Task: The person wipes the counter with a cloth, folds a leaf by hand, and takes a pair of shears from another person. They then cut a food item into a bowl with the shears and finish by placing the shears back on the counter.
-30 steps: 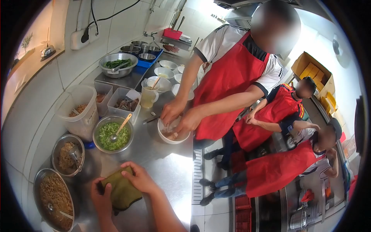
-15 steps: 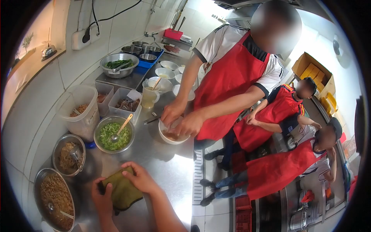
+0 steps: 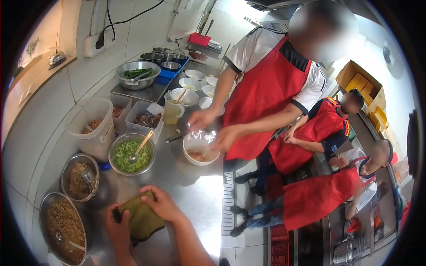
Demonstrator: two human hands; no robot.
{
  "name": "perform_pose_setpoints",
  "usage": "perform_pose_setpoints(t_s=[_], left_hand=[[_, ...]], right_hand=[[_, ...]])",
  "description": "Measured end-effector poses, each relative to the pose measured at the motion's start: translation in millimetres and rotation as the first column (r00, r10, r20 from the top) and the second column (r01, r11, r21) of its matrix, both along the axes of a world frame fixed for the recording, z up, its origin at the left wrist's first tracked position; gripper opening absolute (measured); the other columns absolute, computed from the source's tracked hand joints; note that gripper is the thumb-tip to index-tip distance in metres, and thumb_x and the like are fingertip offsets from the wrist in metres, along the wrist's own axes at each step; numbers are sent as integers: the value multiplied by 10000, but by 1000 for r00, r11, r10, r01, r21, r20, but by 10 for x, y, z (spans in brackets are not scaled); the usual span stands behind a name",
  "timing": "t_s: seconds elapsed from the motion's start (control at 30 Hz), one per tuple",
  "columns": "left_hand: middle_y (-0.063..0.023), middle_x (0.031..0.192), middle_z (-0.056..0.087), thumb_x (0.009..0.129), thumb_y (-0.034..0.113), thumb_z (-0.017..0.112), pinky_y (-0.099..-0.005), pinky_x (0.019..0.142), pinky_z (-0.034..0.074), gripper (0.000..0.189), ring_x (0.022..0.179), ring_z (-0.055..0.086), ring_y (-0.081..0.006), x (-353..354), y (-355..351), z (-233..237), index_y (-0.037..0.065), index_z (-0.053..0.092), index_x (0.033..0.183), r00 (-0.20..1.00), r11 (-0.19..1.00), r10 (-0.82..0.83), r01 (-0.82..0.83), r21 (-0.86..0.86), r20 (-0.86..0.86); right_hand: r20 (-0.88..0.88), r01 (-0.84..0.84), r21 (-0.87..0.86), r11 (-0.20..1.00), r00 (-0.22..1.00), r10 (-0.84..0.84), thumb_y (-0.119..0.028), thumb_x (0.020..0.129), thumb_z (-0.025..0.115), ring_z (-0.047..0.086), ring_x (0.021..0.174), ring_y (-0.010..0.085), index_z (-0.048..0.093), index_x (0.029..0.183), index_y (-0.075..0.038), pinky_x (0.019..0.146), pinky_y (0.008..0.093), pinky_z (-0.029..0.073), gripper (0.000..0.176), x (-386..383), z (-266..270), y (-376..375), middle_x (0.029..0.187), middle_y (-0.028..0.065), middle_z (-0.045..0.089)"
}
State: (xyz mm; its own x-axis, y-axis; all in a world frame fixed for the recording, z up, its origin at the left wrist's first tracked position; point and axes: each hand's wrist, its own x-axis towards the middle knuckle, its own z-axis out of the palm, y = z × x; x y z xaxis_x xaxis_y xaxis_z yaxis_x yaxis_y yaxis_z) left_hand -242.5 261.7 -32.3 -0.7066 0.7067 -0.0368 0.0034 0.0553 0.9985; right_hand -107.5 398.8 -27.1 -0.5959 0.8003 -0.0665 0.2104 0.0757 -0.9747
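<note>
An olive-green folded cloth point(image 3: 144, 221) is held over the steel counter, near its front. My left hand point(image 3: 119, 221) grips its left edge, thumb upright against the fabric. With the thumb on top and fingers behind, my right hand point(image 3: 162, 204) pinches the upper right corner. Just beyond the cloth stands a steel bowl of chopped green onion point(image 3: 132, 155) with a spoon in it. To the left are a smaller steel bowl of shredded food point(image 3: 77, 179) with a scoop, and a large bowl of crumbly brown food point(image 3: 62, 221).
Across the counter, a co-worker in a red apron point(image 3: 266, 88) has both hands at a white bowl point(image 3: 200, 156). A measuring jug point(image 3: 173, 108), plastic tubs point(image 3: 144, 119) and several white bowls point(image 3: 191, 84) stand farther back. Two more people point(image 3: 319, 190) are at the right.
The co-worker's hands have lifted and spread apart at the white bowl. The person at far right has lowered their raised arms. My hands and the cloth are almost unmoved.
</note>
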Motion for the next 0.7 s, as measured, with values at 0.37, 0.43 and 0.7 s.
perform_pose_setpoints(t_s=[0.37, 0.43, 0.7], left_hand=[[-51, 1072, 591, 853, -37, 637, -307, 979, 421, 259, 1044, 559, -167, -39, 10, -75, 39, 605, 1098, 999, 1000, -5, 6, 10, -35], [-54, 1075, 591, 854, -30, 640, -309, 978, 423, 252, 1047, 559, -166, -37, 9, -84, 39, 605, 1094, 1000, 1000, 2, -1, 23, -22], [-54, 1083, 587, 854, -34, 645, -303, 981, 420, 266, 1052, 558, -167, -18, 8, -21, 39, 598, 1105, 999, 1000, 5, -5, -5, -48]], right_hand=[[43, 16, 32, 999, 999, -18, -204, 946, 684, 571, 767, 164, 625, 1185, -91, 730, 310, 478, 271, -2, 9, -1, 934, 84, 673], [38, 15, 34, 999, 999, -16, -204, 946, 685, 565, 757, 163, 625, 1186, -93, 722, 310, 476, 272, -2, 9, -1, 918, 83, 668], [14, 9, 30, 1000, 1000, -10, -211, 949, 687, 525, 717, 139, 626, 1187, -97, 675, 303, 455, 271, -7, -23, 2, 826, 65, 628]])
